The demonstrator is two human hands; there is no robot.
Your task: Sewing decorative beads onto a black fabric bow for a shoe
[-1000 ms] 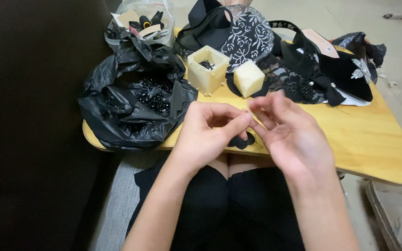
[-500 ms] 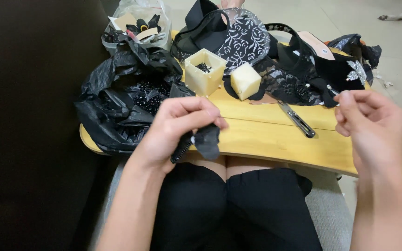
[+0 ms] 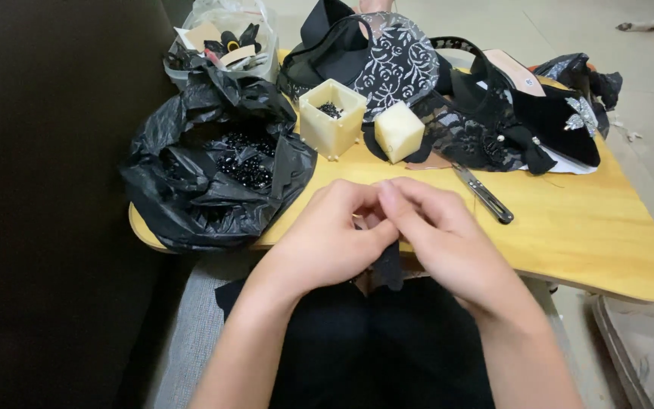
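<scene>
While our fingers (image 3: 378, 203) press together at the near edge of the worktop (image 3: 569, 235), we pinch a small piece of black fabric (image 3: 387, 265) between both hands. Our left hand (image 3: 327, 238) curls around it from one side, our right hand (image 3: 440, 238) closes over it from the other, and the fingertips meet in the middle. Whether a needle or thread sits between them we cannot tell; the fingers hide it. Most of the fabric hangs below the hands, over our lap.

We judge the work on this piece to be under way and not finished: it stays in our grip rather than lying among the other things, and nothing on the worktop looks like a completed copy of it.

Just beyond the right hand lies a slim metal tool (image 3: 483, 194), apart from everything else. Farther back stand an open cream box (image 3: 331, 117) with dark bits inside and a closed cream cube (image 3: 398, 131) beside it. To the left, a black plastic bag (image 3: 191, 182) gapes open over a heap of shiny black beads (image 3: 242, 163). Behind it sits a clear tub (image 3: 263, 45) of scraps. Black lace and patterned cloth (image 3: 395, 60) pile up at the back, near a black shoe (image 3: 554, 121) with a silvery ornament.

We sit at a low yellow wooden worktop with rounded corners, pale tiled floor (image 3: 645, 68) beyond, something dark at our left.
</scene>
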